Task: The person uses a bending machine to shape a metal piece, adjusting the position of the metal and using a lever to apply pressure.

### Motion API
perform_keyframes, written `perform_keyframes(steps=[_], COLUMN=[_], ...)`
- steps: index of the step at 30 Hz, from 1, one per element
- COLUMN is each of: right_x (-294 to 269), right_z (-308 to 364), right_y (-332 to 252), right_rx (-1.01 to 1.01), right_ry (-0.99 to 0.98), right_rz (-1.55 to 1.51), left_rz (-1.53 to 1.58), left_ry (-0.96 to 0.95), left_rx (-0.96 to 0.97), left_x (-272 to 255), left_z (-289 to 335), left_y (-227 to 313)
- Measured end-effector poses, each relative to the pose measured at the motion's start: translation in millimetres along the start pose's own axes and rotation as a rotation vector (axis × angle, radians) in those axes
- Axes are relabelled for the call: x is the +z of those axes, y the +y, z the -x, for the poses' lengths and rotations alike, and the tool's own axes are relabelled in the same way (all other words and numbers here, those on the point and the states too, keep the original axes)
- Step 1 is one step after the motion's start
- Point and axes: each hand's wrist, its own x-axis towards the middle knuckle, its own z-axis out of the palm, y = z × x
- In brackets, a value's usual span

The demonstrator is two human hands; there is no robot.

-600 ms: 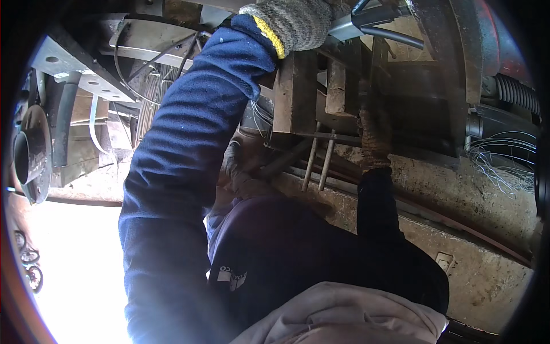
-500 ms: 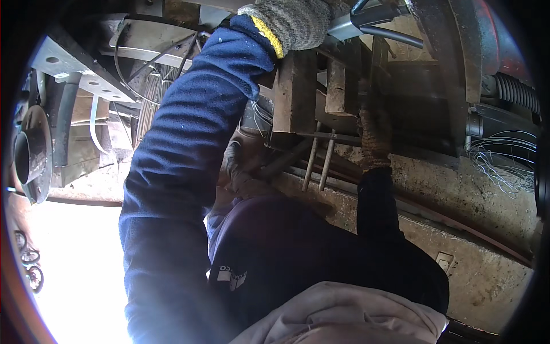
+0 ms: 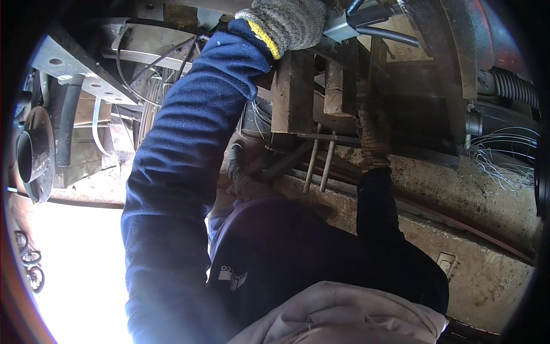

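Note:
My left hand (image 3: 292, 26), in a grey knitted glove with a yellow cuff edge, reaches to the top of the view. Its back is toward me and its fingers look curled, but the fingertips are out of sight. Right beside the glove is a grey square metal piece (image 3: 341, 27), with a dark rod (image 3: 388, 36) running right from it. My right hand (image 3: 375, 132), in a brown knitted glove, is lower down beside the dark metal framework. Deep shadow hides its fingers. Between the hands stand two rusty block-like metal pieces, a larger (image 3: 292, 94) and a smaller (image 3: 340, 92).
Loose wire (image 3: 504, 155) and a ribbed hose (image 3: 515, 89) lie at the right. Two thin bars (image 3: 318, 160) slant below the blocks. A punched steel beam (image 3: 86, 71) and a flanged pipe (image 3: 35, 155) are at the left. A long rusty bar (image 3: 458, 221) crosses the concrete.
My left glove has drawn slightly left, showing more of the grey metal piece. My right hand looks unmoved. The whole view has shifted a little.

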Motion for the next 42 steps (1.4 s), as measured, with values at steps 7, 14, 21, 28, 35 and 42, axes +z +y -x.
perform_keyframes(steps=[7,14,21,28,35,42], right_x=[1.1,-0.6,0.4,-2.7,0.8,-3.6], right_z=[-8.1,-4.7,-3.8,-4.2,-2.4,-6.4], right_y=[-7.1,-15.7,-14.7,-34.3,-28.4,-25.7], right_rx=[0.017,-0.046,0.009,0.209,0.100,0.193], right_ry=[-0.079,-0.075,-0.044,-0.153,-0.074,-0.162], right_rz=[0.216,0.127,0.047,0.045,-0.181,-0.021], left_rz=[0.427,0.458,0.372,0.284,0.207,0.132], left_ry=[0.011,-0.050,-0.075,-0.094,-0.111,-0.126], left_rx=[-0.022,-0.080,-0.090,-0.104,-0.112,-0.119], left_x=[18.5,20.0,15.5,12.5,8.2,3.8], left_z=[13.0,13.3,10.0,10.2,7.3,6.0], left_y=[-29.5,-37.5,-34.0,-30.4,-27.1,-25.1])
